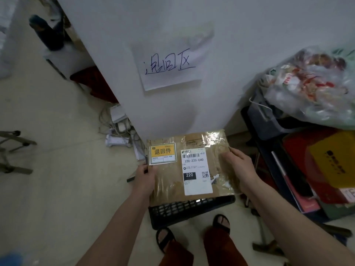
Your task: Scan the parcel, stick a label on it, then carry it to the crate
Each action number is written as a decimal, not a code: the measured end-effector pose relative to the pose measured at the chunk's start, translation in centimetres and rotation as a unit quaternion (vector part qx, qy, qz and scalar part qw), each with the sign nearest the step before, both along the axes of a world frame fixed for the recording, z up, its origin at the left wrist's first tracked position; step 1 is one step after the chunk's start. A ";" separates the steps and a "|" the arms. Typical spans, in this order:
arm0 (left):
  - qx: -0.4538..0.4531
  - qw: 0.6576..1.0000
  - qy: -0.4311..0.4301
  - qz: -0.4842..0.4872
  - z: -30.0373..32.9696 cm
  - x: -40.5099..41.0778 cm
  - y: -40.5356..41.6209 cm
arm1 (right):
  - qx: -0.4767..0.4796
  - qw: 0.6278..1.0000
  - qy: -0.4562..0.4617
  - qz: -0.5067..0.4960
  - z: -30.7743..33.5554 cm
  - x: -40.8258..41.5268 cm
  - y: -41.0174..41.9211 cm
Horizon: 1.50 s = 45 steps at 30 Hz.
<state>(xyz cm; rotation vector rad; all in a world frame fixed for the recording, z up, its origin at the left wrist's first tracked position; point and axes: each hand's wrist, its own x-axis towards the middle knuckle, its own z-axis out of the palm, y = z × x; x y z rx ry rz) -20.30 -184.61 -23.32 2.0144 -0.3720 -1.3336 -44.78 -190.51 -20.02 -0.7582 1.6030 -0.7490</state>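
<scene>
parcel (171, 181): brown cardboard, wrapped in shiny clear tape
yellow label (162, 153): smooth paper sticker
white label (196, 170): matt paper
crate (190, 210): black plastic, full of little holes
sign (169, 64): thin white paper
bag (311, 87): crinkly clear plastic
floor (57, 179): smooth pale tiles

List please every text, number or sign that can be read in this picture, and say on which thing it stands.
"退回区": handwritten on the paper sheet on the wall.
"退回件": yellow sticker on the parcel.
"220-220-C40": white shipping label on the parcel.
"220": black box on that label.
Barcode, QR code and small print on the label: too small to read.
Print on the yellow box at right: blurred.
</scene>
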 end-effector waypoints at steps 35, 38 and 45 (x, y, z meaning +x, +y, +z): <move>0.102 0.983 0.113 0.099 -48.1 -3.7 -3.8 | 0.213 0.975 -0.039 0.045 -49.9 -0.7 -7.0; 0.099 0.979 0.151 0.092 -49.2 -3.4 -4.2 | 0.220 0.972 -0.043 0.064 -51.0 -0.6 -7.6; 0.107 0.991 0.074 0.042 -45.6 -2.9 -5.7 | 0.224 0.963 0.045 0.146 -48.0 -0.1 -8.4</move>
